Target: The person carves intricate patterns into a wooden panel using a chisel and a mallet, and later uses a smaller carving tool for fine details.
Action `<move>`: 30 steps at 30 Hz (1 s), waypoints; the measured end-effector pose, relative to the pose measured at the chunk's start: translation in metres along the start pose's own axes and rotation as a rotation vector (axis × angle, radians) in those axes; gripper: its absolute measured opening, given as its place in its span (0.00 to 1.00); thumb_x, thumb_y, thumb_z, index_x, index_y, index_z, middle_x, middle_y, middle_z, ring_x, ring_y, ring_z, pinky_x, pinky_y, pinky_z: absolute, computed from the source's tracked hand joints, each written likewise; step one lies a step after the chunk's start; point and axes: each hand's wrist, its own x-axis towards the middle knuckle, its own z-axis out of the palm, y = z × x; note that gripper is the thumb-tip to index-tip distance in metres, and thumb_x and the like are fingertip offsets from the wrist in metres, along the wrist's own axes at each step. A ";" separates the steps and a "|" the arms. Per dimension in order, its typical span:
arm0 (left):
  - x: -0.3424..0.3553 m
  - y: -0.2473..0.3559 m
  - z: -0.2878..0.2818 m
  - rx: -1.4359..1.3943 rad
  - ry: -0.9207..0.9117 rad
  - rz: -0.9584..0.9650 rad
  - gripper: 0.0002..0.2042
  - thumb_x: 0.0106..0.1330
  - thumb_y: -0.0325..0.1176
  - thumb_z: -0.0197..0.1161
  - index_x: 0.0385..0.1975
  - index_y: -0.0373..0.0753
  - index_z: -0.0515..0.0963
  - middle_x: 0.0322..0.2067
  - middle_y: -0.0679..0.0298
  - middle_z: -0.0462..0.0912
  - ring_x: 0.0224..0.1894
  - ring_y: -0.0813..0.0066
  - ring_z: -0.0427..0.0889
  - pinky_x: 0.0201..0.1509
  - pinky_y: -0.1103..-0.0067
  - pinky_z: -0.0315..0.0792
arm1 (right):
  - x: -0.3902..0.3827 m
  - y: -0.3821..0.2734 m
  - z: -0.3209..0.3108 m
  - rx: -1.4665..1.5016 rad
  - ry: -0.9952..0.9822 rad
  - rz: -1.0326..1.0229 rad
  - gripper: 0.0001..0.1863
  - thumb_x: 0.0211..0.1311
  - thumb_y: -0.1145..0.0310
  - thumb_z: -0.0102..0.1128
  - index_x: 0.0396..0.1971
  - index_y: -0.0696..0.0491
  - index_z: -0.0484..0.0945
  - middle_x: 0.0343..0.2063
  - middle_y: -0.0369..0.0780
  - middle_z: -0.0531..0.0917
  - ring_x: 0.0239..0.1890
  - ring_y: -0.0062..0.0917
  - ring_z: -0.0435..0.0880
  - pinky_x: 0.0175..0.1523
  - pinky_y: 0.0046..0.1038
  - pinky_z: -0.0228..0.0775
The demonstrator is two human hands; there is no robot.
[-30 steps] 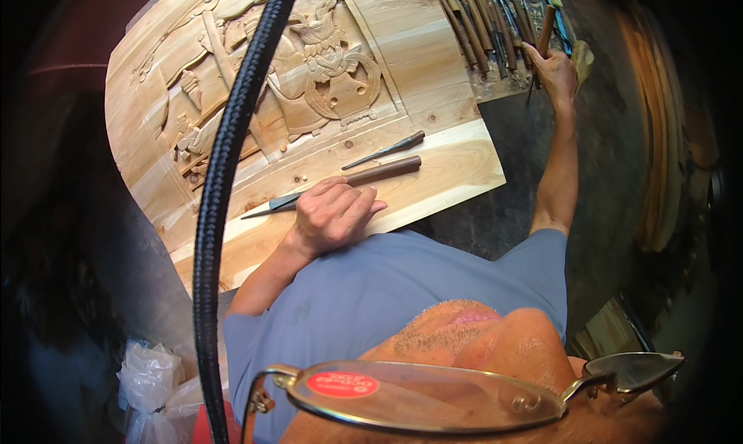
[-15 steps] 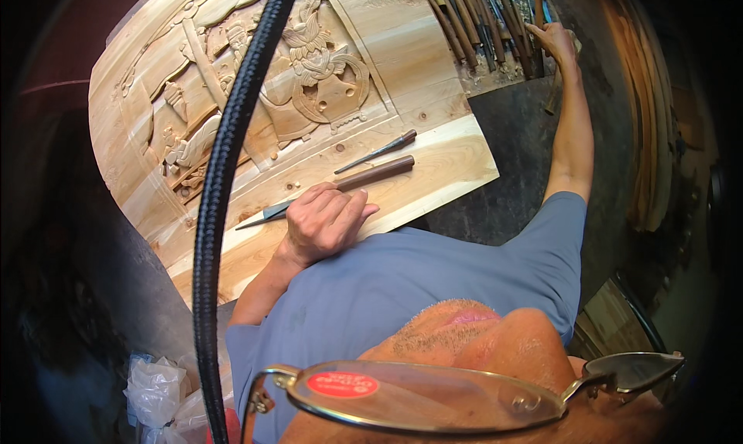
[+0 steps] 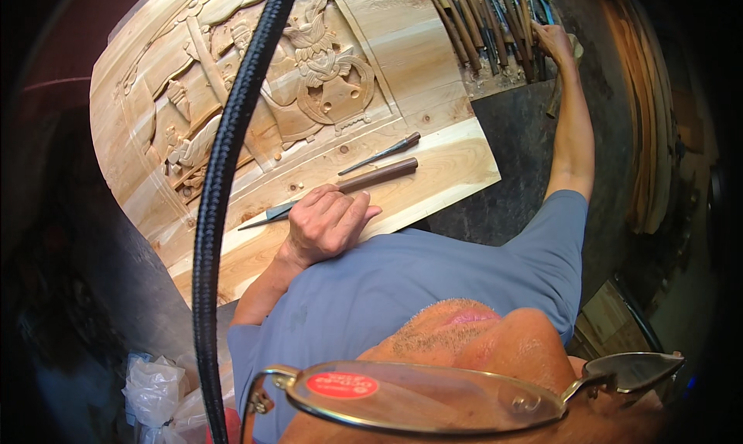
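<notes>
My left hand (image 3: pixel 321 226) is closed around the middle of a chisel (image 3: pixel 379 175) that lies slantwise on the wooden panel (image 3: pixel 464 154). The chisel's brown handle sticks out to the right and its metal blade to the left. Just beyond it lies a thinner carving tool (image 3: pixel 379 153) with a dark handle. My right arm stretches to the far right, where my right hand (image 3: pixel 556 43) has its fingertips closed at the brown handle of a carving tool (image 3: pixel 528 26) at the end of a row of tools. Some of those fingers are hidden.
Relief carving (image 3: pixel 325 80) covers the panel's middle. Several carving tools (image 3: pixel 472 26) lie side by side among wood chips on the dark table (image 3: pixel 511 134). A wooden-handled tool (image 3: pixel 552 104) lies below my right hand. A black braided cable (image 3: pixel 224 150) crosses the view. Clear plastic bags (image 3: pixel 155 390) sit lower left.
At the far right, the tool by my right fingertips has shifted slightly left. My left hand stays on the chisel, and the view has shifted a little.
</notes>
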 end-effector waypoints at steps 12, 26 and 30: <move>-0.022 -0.005 0.001 0.011 0.062 0.021 0.12 0.59 0.34 0.79 0.34 0.34 0.84 0.19 0.66 0.77 0.22 0.70 0.80 0.36 0.75 0.83 | -0.066 -0.097 -0.029 0.121 0.234 -0.015 0.19 0.72 0.50 0.64 0.37 0.51 0.90 0.18 0.33 0.83 0.24 0.16 0.82 0.32 0.27 0.71; -0.070 -0.004 -0.074 0.284 0.037 -0.085 0.18 0.59 0.31 0.80 0.47 0.34 0.85 0.23 0.68 0.85 0.19 0.79 0.76 0.23 0.80 0.65 | -0.171 -0.194 -0.025 -0.014 0.248 -0.146 0.17 0.73 0.49 0.63 0.42 0.46 0.91 0.25 0.39 0.88 0.28 0.26 0.84 0.38 0.31 0.76; -0.112 -0.016 -0.100 0.431 0.202 -0.228 0.22 0.57 0.30 0.82 0.48 0.37 0.79 0.26 0.69 0.87 0.18 0.79 0.74 0.20 0.80 0.65 | -0.186 -0.181 -0.025 0.155 0.209 -0.048 0.20 0.73 0.50 0.65 0.38 0.53 0.91 0.22 0.32 0.85 0.28 0.16 0.82 0.36 0.23 0.72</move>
